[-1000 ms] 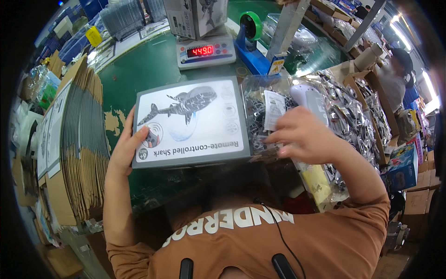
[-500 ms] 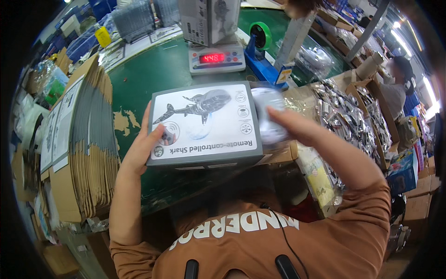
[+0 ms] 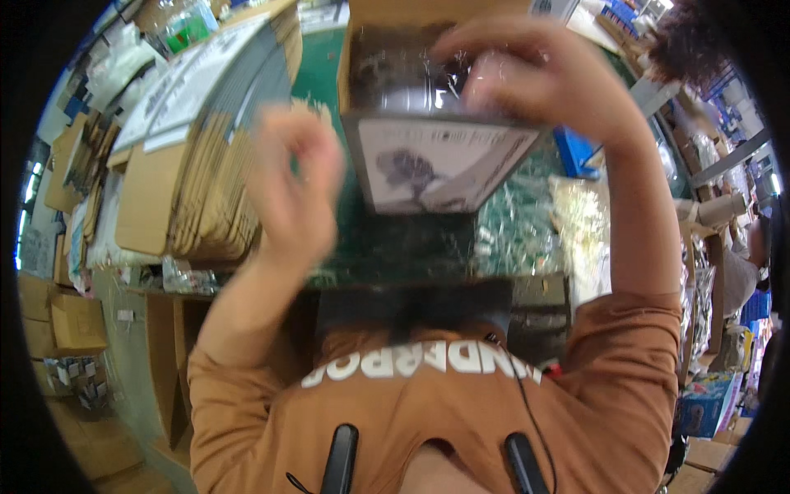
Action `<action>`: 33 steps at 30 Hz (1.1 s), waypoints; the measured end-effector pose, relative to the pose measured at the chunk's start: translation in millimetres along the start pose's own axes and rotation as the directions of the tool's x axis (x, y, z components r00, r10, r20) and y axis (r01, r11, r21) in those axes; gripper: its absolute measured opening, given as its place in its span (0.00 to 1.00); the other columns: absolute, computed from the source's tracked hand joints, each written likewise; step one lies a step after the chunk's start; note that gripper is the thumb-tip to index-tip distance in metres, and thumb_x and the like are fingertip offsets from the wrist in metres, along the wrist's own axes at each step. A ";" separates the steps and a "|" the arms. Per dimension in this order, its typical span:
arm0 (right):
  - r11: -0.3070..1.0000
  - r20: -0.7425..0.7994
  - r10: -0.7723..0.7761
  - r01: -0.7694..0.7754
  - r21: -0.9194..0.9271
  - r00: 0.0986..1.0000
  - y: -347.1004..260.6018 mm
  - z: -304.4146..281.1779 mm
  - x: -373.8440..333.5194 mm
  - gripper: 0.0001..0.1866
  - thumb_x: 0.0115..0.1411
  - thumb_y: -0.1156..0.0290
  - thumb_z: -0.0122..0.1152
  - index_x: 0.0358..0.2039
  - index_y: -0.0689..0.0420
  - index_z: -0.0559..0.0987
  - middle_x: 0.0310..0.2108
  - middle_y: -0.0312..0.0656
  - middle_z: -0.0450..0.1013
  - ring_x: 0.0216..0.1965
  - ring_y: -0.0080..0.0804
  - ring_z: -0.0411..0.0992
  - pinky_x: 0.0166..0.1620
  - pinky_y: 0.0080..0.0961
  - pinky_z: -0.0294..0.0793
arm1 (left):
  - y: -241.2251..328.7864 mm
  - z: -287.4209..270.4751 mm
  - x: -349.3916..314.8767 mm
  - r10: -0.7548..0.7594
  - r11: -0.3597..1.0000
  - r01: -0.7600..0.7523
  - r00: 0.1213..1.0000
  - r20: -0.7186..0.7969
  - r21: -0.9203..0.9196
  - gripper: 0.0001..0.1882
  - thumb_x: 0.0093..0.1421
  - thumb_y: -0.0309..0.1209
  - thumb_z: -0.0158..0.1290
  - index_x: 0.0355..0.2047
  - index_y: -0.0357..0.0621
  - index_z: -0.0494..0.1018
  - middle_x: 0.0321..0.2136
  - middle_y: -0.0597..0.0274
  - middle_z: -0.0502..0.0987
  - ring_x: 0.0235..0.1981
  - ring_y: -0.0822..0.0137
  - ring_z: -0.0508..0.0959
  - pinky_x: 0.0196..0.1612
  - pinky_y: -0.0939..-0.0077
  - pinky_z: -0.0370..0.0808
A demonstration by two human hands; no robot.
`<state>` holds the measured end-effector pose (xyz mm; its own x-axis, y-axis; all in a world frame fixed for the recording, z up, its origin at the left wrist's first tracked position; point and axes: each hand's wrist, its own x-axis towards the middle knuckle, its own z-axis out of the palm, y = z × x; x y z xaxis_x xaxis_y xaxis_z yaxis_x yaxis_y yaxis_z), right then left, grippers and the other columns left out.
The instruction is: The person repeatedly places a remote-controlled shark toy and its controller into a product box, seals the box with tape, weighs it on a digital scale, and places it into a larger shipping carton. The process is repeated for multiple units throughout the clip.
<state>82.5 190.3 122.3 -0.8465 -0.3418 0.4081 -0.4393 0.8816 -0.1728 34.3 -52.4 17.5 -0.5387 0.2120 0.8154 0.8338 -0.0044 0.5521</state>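
Note:
An open grey-and-white printed carton (image 3: 436, 169) stands on the green table, with a brown cardboard flap (image 3: 403, 11) raised at its far side. Shiny clear plastic (image 3: 403, 95) shows in its opening, over dark contents I cannot make out. Over the right part of this opening is my right hand (image 3: 539, 78), its fingers bent downward and blurred; whether they grip the plastic cannot be told. My left hand (image 3: 296, 185) is raised left of the carton, apart from it, in front of a stack of flat cartons (image 3: 218, 123). Motion smears its curled fingers.
Clear plastic bags (image 3: 518, 226) lie right of the carton on the green table (image 3: 395, 255). A blue tape dispenser (image 3: 576, 152) stands just beyond them. Another person's dark hair (image 3: 691, 45) shows at the far right.
The carton has gone from lying between my hands to standing with its opening up. My left hand has let go of it. The pale object by my right hand is no longer visible.

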 end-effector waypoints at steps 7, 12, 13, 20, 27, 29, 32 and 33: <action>0.108 -0.119 0.630 0.066 0.992 0.768 64.7 65.8 -11.4 0.23 0.64 0.53 0.38 0.47 0.59 0.69 0.39 0.39 0.69 0.39 0.27 0.67 0.40 0.25 0.65 | -74.3 42.5 79.9 -0.418 0.181 0.792 0.599 0.684 -0.583 0.47 0.50 0.61 0.50 0.62 0.48 0.49 0.59 0.52 0.57 0.58 0.48 0.60 0.60 0.66 0.58; -0.112 0.009 0.542 0.062 0.992 0.840 62.2 65.9 -31.6 0.28 0.57 0.49 0.53 0.49 0.58 0.70 0.44 0.42 0.72 0.41 0.32 0.72 0.44 0.29 0.71 | -46.2 40.0 75.2 -0.313 0.296 0.699 0.715 0.625 -0.651 0.31 0.57 0.49 0.47 0.57 0.48 0.59 0.50 0.56 0.69 0.52 0.61 0.69 0.55 0.65 0.65; -0.079 0.037 0.565 0.009 0.997 0.824 60.1 61.2 -33.4 0.25 0.56 0.51 0.55 0.47 0.57 0.72 0.41 0.40 0.73 0.41 0.30 0.72 0.44 0.29 0.71 | -42.2 38.0 74.5 -0.352 0.326 0.725 0.689 0.634 -0.606 0.27 0.60 0.46 0.45 0.57 0.49 0.61 0.52 0.59 0.68 0.53 0.63 0.68 0.56 0.66 0.64; 0.177 -0.265 0.557 0.200 0.964 0.787 62.9 78.5 -14.7 0.19 0.47 0.72 0.55 0.43 0.55 0.73 0.40 0.39 0.71 0.39 0.28 0.71 0.39 0.18 0.71 | -55.6 59.2 66.0 -0.292 0.694 0.322 0.943 0.157 -0.644 0.15 0.52 0.38 0.45 0.40 0.50 0.68 0.40 0.62 0.71 0.44 0.68 0.70 0.46 0.72 0.68; 0.606 -0.444 0.235 0.227 0.763 0.865 71.2 64.3 -20.4 0.18 0.51 0.61 0.48 0.38 0.56 0.75 0.49 0.46 0.67 0.52 0.38 0.63 0.55 0.30 0.60 | -59.1 33.1 79.2 -0.047 0.871 0.217 0.930 0.364 -0.441 0.18 0.49 0.44 0.44 0.36 0.50 0.70 0.47 0.61 0.68 0.48 0.64 0.68 0.49 0.66 0.69; 0.777 -0.314 0.106 0.118 0.618 0.943 70.9 37.1 -22.2 0.20 0.50 0.59 0.54 0.40 0.57 0.75 0.53 0.47 0.65 0.56 0.42 0.61 0.58 0.35 0.57 | -56.6 18.6 94.5 0.108 0.977 0.008 0.843 0.528 -0.213 0.26 0.46 0.50 0.48 0.44 0.54 0.70 0.54 0.55 0.63 0.55 0.56 0.62 0.54 0.61 0.64; 0.931 -0.011 -0.055 0.055 0.362 0.998 57.9 5.7 -28.9 0.33 0.44 0.50 0.63 0.47 0.58 0.72 0.56 0.50 0.62 0.58 0.48 0.58 0.59 0.41 0.55 | -40.1 4.6 108.0 0.041 0.959 -0.246 0.613 0.789 0.141 0.50 0.32 0.66 0.56 0.57 0.59 0.63 0.62 0.48 0.51 0.62 0.44 0.52 0.60 0.49 0.53; 0.990 0.042 -0.113 0.108 0.095 0.993 50.6 -0.5 -30.4 0.41 0.39 0.47 0.66 0.51 0.57 0.70 0.56 0.51 0.62 0.58 0.49 0.59 0.59 0.41 0.57 | -31.8 2.4 115.1 0.083 0.931 -0.343 0.536 0.840 0.126 0.52 0.32 0.63 0.59 0.58 0.57 0.61 0.62 0.48 0.50 0.62 0.45 0.51 0.60 0.49 0.54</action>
<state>86.2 245.4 101.6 -0.8036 -0.4524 0.3867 -0.5549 0.8044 -0.2123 -53.9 -25.6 93.4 -0.1177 0.9344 0.3362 0.9762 0.0467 0.2120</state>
